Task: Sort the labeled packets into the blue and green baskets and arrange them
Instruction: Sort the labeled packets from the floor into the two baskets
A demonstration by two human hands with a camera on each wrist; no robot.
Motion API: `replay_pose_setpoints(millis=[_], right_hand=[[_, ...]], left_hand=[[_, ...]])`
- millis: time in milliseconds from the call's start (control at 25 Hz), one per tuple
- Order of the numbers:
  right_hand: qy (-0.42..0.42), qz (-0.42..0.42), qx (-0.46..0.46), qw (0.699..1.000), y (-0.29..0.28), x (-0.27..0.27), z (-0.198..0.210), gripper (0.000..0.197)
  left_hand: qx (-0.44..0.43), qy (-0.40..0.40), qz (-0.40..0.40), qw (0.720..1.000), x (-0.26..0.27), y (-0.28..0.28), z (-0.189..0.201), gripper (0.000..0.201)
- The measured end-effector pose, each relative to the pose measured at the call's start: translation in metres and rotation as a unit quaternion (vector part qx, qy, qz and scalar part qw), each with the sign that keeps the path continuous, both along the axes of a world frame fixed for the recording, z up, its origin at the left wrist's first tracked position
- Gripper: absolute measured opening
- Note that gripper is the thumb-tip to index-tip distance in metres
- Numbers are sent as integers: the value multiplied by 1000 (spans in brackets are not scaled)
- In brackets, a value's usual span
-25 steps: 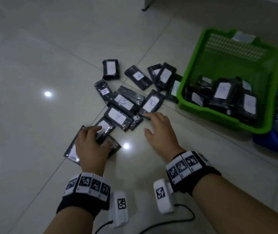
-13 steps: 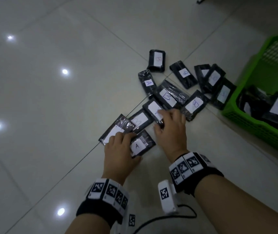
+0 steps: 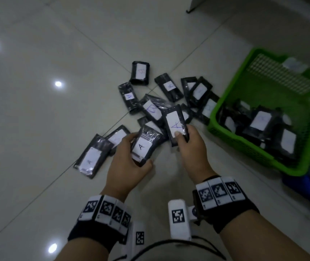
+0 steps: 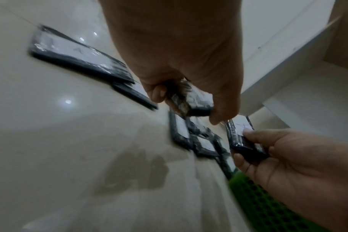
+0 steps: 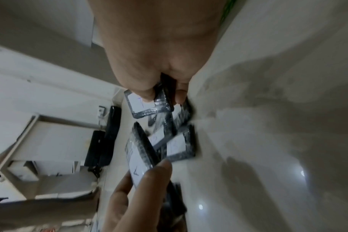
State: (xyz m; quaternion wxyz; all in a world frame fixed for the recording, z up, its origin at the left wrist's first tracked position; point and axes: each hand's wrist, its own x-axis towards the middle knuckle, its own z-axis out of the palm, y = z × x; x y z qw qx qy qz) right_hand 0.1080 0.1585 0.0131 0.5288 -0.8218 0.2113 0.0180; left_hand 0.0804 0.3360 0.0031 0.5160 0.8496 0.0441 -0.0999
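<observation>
Head view: the left hand (image 3: 126, 162) grasps a black packet marked A (image 3: 146, 146), fingers curled round its edges, lifted just above the floor (image 3: 37, 119). Beside it, the right hand (image 3: 191, 146) pinches another A packet (image 3: 175, 125), thumb on its white label. Beyond the hands, more labeled packets (image 3: 150, 108) lie scattered and overlapping on the floor. To the right stands the green basket (image 3: 225, 102), already holding packets, with the blue basket (image 3: 304, 191) touching its near corner.

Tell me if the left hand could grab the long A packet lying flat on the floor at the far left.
Probably not yet: the left hand already grips an A packet. The long packet lies uncovered just left of it, so nothing else blocks it.
</observation>
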Motion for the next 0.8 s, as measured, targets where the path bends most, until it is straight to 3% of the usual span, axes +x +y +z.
replay_pose_setpoints(millis=[240,360,440,600,800], right_hand=[[-74,-145,-10,987,-129,-46,56,21],[-96,-244,-20,965,-201,-73,72,21],[-96,-313,-50,944,-246,-98,72,21],[-63,-411,-78,906,-319,-148,58,17],[-31,-402,-25,915,-356,-167,39,28]], left_hand=[[-72,-46,-111,990,13,-137,28,84],[-132,-49,-160,977,10,-210,47,86],[-157,-42,-187,969,3,-257,58,75],[-96,-44,-263,959,-18,-340,56,62],[0,-78,-324,943,-34,-401,44,63]])
